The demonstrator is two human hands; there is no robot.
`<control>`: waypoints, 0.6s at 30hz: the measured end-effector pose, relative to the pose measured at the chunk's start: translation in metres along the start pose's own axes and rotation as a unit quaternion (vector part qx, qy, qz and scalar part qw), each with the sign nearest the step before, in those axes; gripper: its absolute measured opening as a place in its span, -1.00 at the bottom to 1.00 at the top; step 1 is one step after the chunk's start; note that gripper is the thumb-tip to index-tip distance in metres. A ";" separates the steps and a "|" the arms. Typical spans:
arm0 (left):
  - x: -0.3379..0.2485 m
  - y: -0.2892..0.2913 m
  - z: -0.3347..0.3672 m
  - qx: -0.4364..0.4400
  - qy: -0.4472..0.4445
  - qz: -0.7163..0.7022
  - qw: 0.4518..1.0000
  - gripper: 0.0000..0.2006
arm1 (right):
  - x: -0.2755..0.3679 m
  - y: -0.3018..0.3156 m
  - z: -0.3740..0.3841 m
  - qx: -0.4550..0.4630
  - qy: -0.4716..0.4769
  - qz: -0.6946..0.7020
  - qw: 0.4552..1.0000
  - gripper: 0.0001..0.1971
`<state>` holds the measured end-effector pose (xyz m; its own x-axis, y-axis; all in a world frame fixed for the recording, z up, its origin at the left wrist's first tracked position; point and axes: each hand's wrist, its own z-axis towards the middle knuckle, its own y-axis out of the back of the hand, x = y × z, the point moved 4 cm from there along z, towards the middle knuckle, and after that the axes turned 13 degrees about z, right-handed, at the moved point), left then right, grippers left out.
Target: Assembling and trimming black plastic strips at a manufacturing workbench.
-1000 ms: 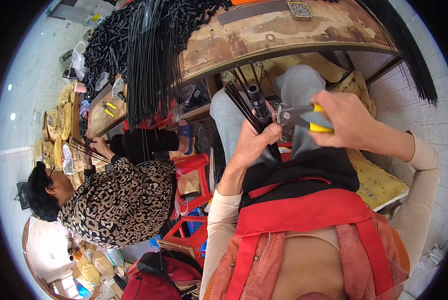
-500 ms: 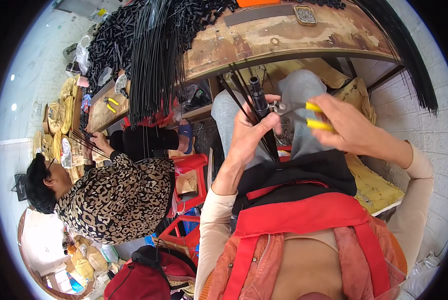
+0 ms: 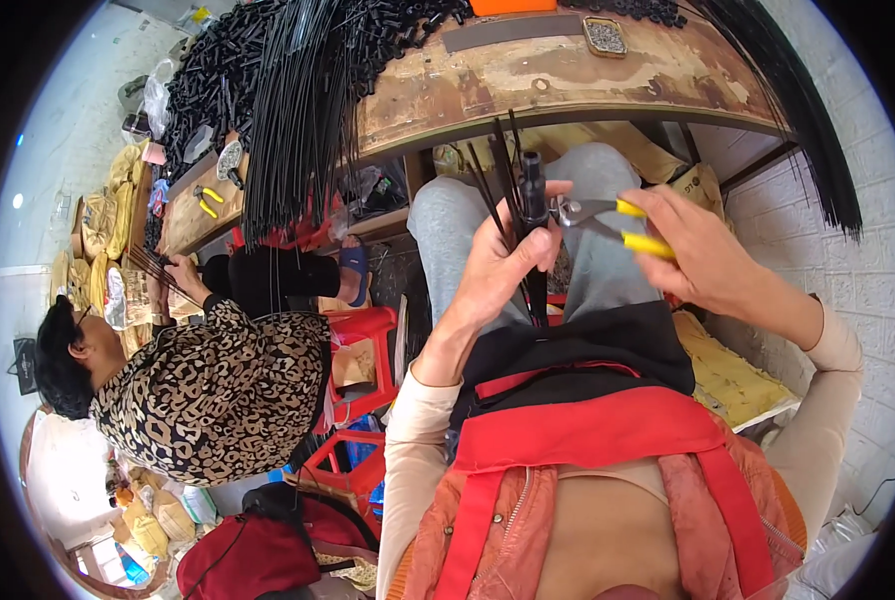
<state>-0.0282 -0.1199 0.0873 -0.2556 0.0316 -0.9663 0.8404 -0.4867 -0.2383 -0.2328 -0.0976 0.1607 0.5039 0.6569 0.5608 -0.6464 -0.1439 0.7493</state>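
Observation:
My left hand (image 3: 496,265) is closed round a black plastic tube (image 3: 534,192) with a stepped upper end and a bundle of thin black rods (image 3: 505,172) beside it. The tube stands nearly upright over my lap, between my knees. In my right hand (image 3: 703,245) is a pair of pliers (image 3: 596,214) with yellow grips and dark metal jaws. Their handles are spread apart. The jaws are at the tube's side, close by my left fingertips; what lies between them is too small to make out.
Ahead is a worn wooden bench (image 3: 448,85) with a heap of black tubes (image 3: 213,90), hanging bundles of black rods (image 3: 298,130) and a small tray of metal bits (image 3: 605,37). On the left, a co-worker (image 3: 218,400) handles rods near other yellow-handled pliers (image 3: 208,200). A red stool (image 3: 368,350) stands between us.
The view has shifted slightly. My left hand has brought the tube and rods a little more upright. The pliers stay at the tube's side in my right hand.

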 end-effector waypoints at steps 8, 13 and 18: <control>-0.002 0.006 0.000 -0.036 -0.004 -0.062 0.997 -0.16 | -0.004 -0.036 -0.003 0.301 -0.383 0.506 0.712 -0.53; -0.005 0.006 0.006 -0.136 0.000 0.021 0.991 -0.17 | -0.011 -0.020 0.013 0.073 -0.076 0.142 0.984 -0.54; -0.006 0.011 0.001 -0.162 0.001 0.004 0.987 -0.19 | -0.007 -0.031 0.034 0.281 -0.362 0.290 0.840 -0.73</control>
<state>-0.0178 -0.1266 0.0905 -0.2472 0.0314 -0.9684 0.9511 -0.1830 -0.2488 -0.1971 -0.1227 0.1452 0.5454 -0.2373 0.8039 -0.6339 -0.7442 0.2104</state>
